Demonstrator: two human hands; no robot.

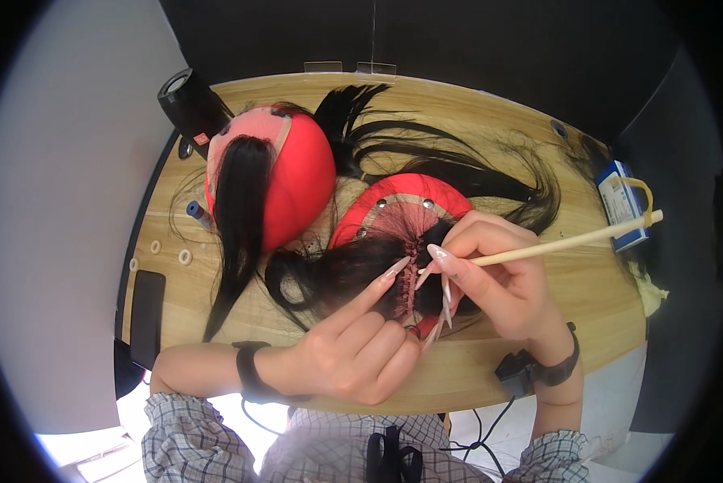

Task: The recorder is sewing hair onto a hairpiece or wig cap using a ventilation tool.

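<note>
In the middle of the table lies a red head form (402,189) with a net wig cap (407,294) pinned on it. Black hair (341,274) spreads to both sides of a reddish net strip. My right hand (502,286) pinches a slim cream-coloured hook handle (579,241), its tip at the strip. My left hand (357,350) rests against the hair's near side. Its index finger points onto the strip's edge, while the other fingers curl in; whatever they grip is hidden. Long nails show on both hands.
A second red head form (309,173) with a black ponytail (241,177) stands at the left. Behind it is a black cylindrical speaker (192,105). Loose black hair (450,157) trails across the back. A blue-and-white box (621,205) sits at the right edge, a dark phone-like slab (147,318) at the left.
</note>
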